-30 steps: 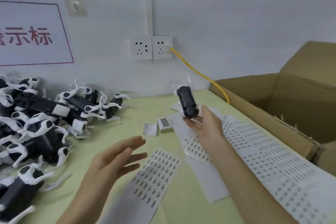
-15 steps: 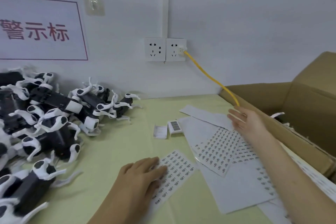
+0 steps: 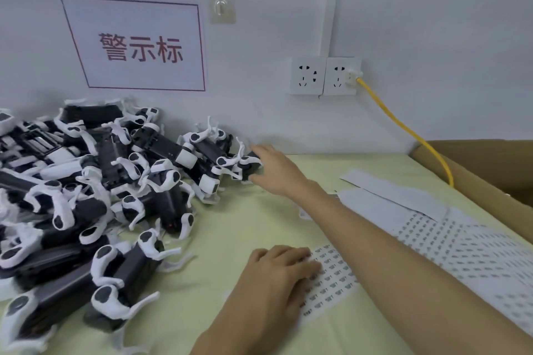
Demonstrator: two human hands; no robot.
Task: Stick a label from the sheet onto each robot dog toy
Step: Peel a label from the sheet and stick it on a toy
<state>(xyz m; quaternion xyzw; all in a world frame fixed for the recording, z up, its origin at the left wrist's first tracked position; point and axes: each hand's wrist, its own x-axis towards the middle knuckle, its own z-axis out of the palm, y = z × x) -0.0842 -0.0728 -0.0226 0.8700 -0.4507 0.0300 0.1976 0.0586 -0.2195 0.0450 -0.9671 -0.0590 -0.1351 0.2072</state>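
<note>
A heap of black-and-white robot dog toys (image 3: 101,196) covers the left of the pale green table (image 3: 230,228). My right hand (image 3: 277,170) reaches across to the heap's right edge. Its fingers and thumb curl round one robot dog toy (image 3: 245,166) that still lies against the pile. My left hand (image 3: 274,279) rests near the front, fingertips pressing on the small label sheet (image 3: 334,277). That sheet carries rows of small printed labels. My right forearm crosses above it.
Larger label sheets and blank backing strips (image 3: 461,245) spread over the right of the table. An open cardboard box (image 3: 476,170) stands at the far right. A yellow cable (image 3: 403,130) runs from the wall sockets (image 3: 326,75) down behind the box. A sign hangs on the wall.
My right hand held a toy, then opened empty over the box, and has now swung left to grip a toy at the pile. My left hand dropped onto the label sheet.
</note>
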